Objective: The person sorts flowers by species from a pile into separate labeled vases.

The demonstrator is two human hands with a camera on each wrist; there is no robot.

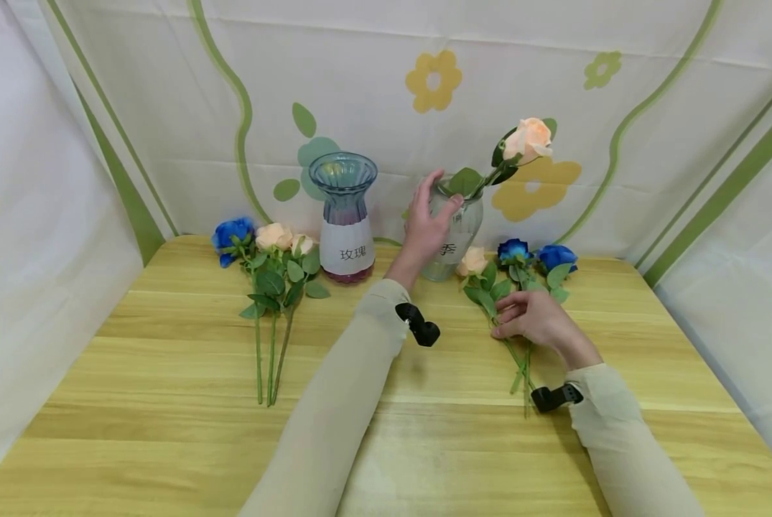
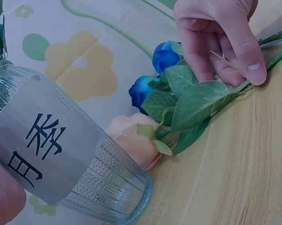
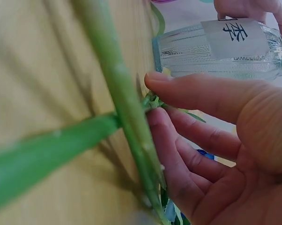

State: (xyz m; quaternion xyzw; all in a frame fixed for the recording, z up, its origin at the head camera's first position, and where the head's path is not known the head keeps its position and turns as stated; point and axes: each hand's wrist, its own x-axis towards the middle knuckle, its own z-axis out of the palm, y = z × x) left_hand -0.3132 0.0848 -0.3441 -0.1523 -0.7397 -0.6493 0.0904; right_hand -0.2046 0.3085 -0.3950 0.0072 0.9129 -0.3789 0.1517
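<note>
Hanging behind the wooden table (image 1: 133, 402) is a flower-printed cloth (image 1: 360, 86). The left hand (image 1: 426, 228) is gripping the clear vase (image 1: 464, 228) near its rim. With thumb and fingers, the right hand (image 1: 533, 321) is pinching a peach rose (image 1: 472, 261) by its stem; the bloom is lying beside two blue roses (image 1: 513, 251).

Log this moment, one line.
Left hand: holds clear vase | right hand: pinches lying peach rose by stem | vase contents: leaning peach rose

Long beige sleeves (image 1: 339, 402); black strapped wrist cameras (image 1: 426, 332).
</note>
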